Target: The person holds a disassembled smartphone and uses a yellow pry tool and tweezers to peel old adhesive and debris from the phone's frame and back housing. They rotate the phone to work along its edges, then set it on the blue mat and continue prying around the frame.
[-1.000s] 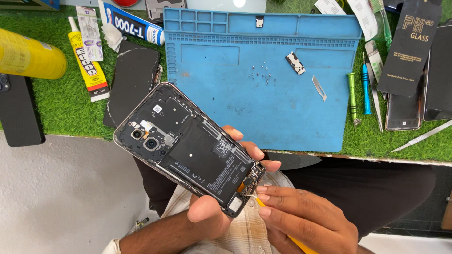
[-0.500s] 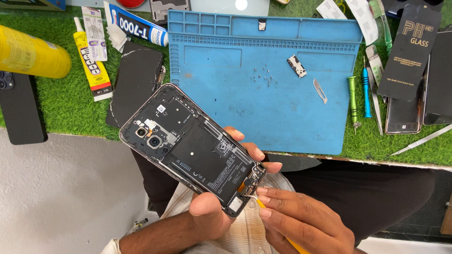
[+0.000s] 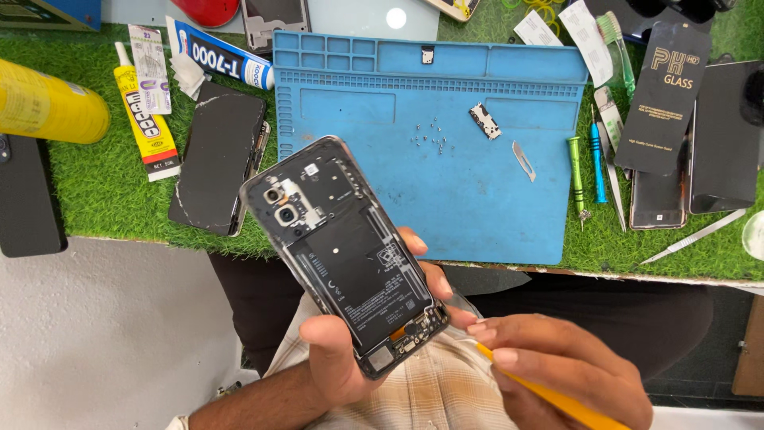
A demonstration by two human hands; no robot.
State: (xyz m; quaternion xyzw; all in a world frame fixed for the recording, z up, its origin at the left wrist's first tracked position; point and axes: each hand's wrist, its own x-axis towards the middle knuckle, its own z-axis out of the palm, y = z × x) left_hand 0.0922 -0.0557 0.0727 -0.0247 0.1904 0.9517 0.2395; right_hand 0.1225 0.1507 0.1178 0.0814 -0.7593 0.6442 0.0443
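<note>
You're holding a black opened phone (image 3: 346, 255) and yellow tool (image 3: 549, 394) over a blue mat (image 3: 477, 199), green turf (image 3: 103, 191) showing at left.

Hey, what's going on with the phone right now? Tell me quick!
Left hand grips opened phone, back cover off. Right hand holds yellow tool at phone's bottom end. Nothing blocking.

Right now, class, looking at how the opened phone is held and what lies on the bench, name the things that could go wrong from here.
1. The left hand holds the opened phone over the lap, off the blue mat; a slip could drop it.
2. The yellow tool in the right hand points at the exposed bottom parts; a jab might damage them.
3. The loose screws lie uncontained on the mat and could scatter.
</note>
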